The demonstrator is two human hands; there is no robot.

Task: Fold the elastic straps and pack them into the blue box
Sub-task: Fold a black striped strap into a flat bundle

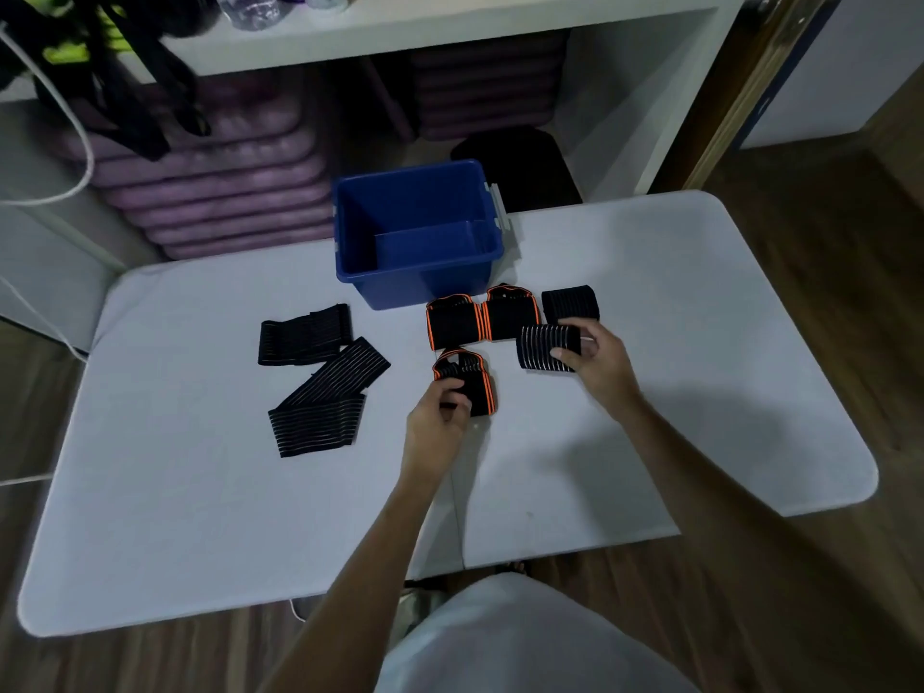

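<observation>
At frame centre, the left hand [440, 417] grips an orange-edged strap [467, 380]. The right hand [597, 360] pinches a striped strap [542, 347] below the blue box [415, 282].

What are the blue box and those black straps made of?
The blue box looks like moulded plastic: smooth walls with a slight sheen. The orange-edged strap in the left hand seems ribbed woven elastic, matte, though the weave is too small to confirm.
</observation>
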